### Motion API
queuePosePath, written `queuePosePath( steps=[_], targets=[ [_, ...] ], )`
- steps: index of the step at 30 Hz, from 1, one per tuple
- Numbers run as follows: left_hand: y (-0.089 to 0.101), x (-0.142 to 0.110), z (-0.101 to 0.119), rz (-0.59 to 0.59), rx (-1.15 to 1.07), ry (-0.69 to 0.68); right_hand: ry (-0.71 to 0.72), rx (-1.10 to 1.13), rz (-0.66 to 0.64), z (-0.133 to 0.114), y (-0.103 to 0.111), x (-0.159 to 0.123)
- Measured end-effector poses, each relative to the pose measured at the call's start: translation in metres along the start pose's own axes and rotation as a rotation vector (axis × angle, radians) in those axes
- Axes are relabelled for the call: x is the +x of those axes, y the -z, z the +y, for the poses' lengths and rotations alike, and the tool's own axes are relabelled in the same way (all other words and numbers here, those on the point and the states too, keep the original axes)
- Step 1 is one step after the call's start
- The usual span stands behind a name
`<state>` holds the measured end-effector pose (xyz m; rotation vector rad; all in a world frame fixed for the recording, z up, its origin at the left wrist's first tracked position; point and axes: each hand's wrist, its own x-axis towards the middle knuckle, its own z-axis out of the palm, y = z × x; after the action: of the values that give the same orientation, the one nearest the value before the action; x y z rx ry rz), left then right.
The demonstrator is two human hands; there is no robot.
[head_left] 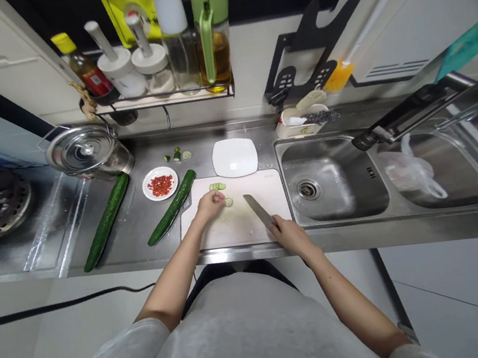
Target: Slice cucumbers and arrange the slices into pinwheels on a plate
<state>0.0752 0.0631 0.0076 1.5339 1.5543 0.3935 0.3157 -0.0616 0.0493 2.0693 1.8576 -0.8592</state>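
My right hand (289,234) grips the handle of a kitchen knife (258,209), its blade pointing up and left over the white cutting board (211,236). The fingers of my left hand (211,204) are pinched together at the edge of a round cucumber slice (228,202) on the board. Just above that hand, several thin cucumber slices (217,187) lie overlapped in a short row. A whole cucumber (172,208) rests at the board's left edge, and a second cucumber (107,222) lies farther left on the counter.
Behind the board sits a white plate (235,157). A small dish (147,187) of chopped red pepper and some cucumber ends (177,154) are to its left. A lidded steel pot (88,150) stands at back left. The sink (337,180) adjoins the board; a seasoning rack (165,98) hangs above.
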Motion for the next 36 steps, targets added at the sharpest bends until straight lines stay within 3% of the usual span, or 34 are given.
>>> queuePosePath(
  steps=[6,15,25,36],
  targets=[
    [0.005,-0.027,-0.007,-0.137,0.264,0.049,0.038,-0.049,0.001,-0.009,-0.004,-0.009],
    [0.001,-0.031,-0.002,-0.087,0.484,0.087,0.149,-0.118,-0.063,-0.032,-0.002,-0.027],
    [0.005,-0.029,-0.012,-0.057,0.446,0.088,0.195,-0.163,-0.116,-0.055,-0.004,-0.034],
    [0.005,-0.028,-0.012,-0.048,0.405,0.102,0.193,-0.163,-0.12,-0.059,-0.009,-0.028]
  ],
)
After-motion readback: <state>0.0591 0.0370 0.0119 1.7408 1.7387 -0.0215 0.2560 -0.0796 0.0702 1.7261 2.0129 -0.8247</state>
